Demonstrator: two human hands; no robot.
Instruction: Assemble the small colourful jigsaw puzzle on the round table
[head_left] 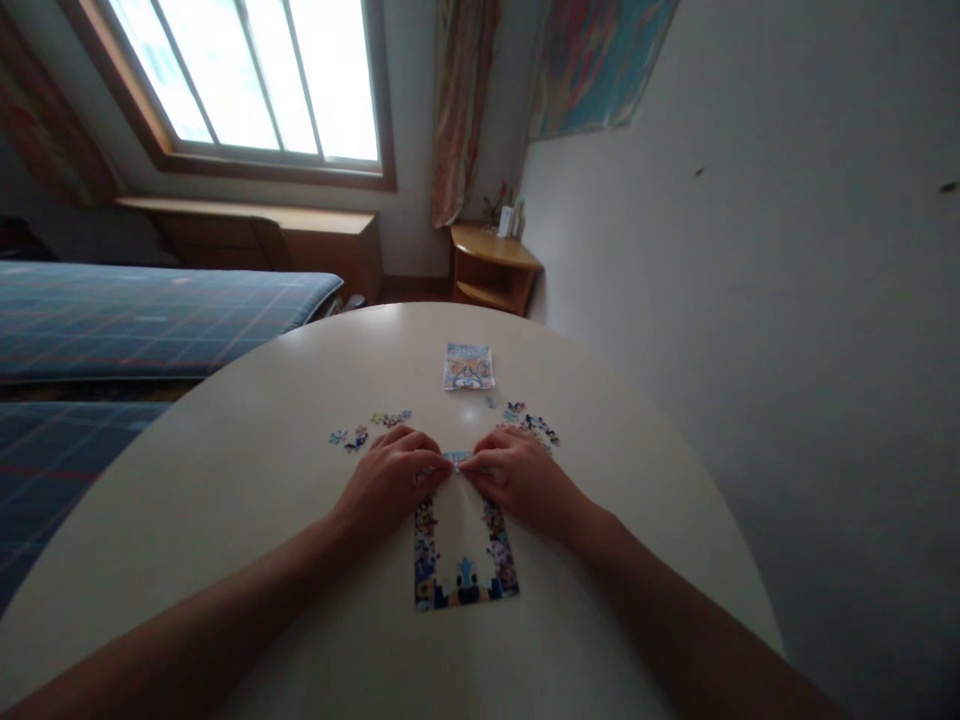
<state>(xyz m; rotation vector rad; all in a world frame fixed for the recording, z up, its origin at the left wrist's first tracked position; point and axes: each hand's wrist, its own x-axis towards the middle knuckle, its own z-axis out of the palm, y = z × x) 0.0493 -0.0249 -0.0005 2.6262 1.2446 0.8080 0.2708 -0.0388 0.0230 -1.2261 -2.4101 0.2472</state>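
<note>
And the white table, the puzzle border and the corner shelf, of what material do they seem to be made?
White table: perhaps laminate or painted wood, smooth and slightly glossy, as light reflects on it.
Puzzle border: likely thin printed cardboard, by its flat, knobbed pieces; finish hard to tell.
Corner shelf: wood or wood-look veneer, from its yellow-brown colour and soft sheen.

L hand (pixel 394 478), R hand (pixel 529 480) at far end of puzzle border (pixel 424 560) — loose pcs (pixel 536 425) nr both, pic card (pixel 469 367) beyond.
</note>
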